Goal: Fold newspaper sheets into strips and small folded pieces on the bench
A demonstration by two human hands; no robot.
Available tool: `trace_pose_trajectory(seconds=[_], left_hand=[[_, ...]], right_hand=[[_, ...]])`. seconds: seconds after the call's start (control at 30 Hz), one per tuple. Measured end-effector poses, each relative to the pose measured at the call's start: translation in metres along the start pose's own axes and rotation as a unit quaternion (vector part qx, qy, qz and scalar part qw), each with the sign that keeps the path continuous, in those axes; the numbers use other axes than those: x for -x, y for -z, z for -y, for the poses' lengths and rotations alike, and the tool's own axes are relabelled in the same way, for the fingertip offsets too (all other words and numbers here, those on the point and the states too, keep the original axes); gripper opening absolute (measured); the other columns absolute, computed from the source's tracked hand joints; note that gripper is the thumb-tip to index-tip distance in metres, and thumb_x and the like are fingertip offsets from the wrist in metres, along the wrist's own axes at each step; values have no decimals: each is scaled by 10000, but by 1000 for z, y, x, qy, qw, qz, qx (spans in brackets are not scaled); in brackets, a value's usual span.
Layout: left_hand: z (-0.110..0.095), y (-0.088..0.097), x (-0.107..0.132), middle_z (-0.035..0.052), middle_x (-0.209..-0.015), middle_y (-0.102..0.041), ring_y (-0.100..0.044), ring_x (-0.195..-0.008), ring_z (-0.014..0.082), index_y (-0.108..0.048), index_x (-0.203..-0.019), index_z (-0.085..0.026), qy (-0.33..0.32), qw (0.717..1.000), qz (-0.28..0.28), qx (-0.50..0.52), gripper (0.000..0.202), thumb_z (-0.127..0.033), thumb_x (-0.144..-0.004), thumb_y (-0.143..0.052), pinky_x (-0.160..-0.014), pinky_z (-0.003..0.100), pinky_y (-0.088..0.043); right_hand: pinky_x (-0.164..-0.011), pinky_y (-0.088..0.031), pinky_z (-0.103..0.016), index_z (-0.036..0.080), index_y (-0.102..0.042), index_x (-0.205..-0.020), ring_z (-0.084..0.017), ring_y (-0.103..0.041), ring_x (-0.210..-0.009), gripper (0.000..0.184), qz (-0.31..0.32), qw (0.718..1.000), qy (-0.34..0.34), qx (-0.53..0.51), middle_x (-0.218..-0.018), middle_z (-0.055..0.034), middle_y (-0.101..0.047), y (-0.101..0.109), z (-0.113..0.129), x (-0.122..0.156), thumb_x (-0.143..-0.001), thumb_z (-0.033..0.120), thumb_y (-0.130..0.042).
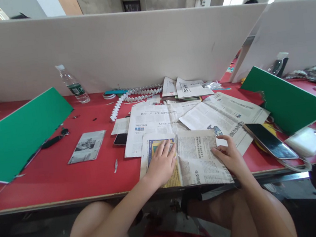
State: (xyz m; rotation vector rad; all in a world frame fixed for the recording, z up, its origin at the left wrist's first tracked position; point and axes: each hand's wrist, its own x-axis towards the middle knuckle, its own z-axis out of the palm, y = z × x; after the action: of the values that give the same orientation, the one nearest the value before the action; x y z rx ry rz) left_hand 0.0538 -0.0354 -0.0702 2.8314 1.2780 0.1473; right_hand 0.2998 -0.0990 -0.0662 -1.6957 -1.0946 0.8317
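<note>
A folded newspaper sheet (196, 156) with a coloured panel on its left half lies at the front edge of the table, a crease running down its middle. My left hand (162, 160) rests flat on the left half, fingers stretched out over the coloured panel. At the right edge of the sheet is my right hand (230, 155), its fingers bent but apart and a fingertip touching the paper. More newspaper sheets (154, 121) lie just behind, partly under this one. To the right, another printed sheet (235, 110) overlaps them.
Left of the papers are a small folded newspaper piece (87, 146), keys (64, 132) and a water bottle (74, 86). A folded white paper chain (118, 106) lies behind. A phone (271, 141) sits right. Green boards (26, 132) flank the space; a pale partition (125, 49) stands behind.
</note>
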Motion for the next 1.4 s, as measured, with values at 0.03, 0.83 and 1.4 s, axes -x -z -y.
trace_pose_trajectory(seconds=[0.03, 0.83, 1.4], left_hand=[[0, 0, 0, 97, -1508, -257, -185, -1391, 242, -303, -1422, -158, 0, 1000, 0, 0, 506, -341, -961, -205, -1101, 411, -251], [2, -1, 1, 69, -1531, -191, -114, -1409, 221, -277, -1432, -179, 5, 1000, 12, 20, 517, -368, -962, -175, -1103, 412, -241], [0, 4, 0, 63, -1535, -175, -104, -1411, 225, -262, -1441, -176, 18, 998, 40, 41, 531, -376, -959, -159, -1127, 409, -201]], right_hand=[[-457, -308, -239, 255, -364, -1095, -137, -466, -489, 524, 1, 1000, -1, 2, -559, 67, -511, 0, 0, 0, -709, 508, -613], [-465, -377, -236, 264, -350, -1142, -144, -499, -511, 600, 22, 994, -43, -94, -558, 74, -497, 1, 0, 24, -684, 453, -689], [-428, -308, -204, 257, -356, -1130, -102, -409, -448, 582, 12, 994, -42, -101, -514, 96, -448, 3, -5, 30, -689, 438, -689]])
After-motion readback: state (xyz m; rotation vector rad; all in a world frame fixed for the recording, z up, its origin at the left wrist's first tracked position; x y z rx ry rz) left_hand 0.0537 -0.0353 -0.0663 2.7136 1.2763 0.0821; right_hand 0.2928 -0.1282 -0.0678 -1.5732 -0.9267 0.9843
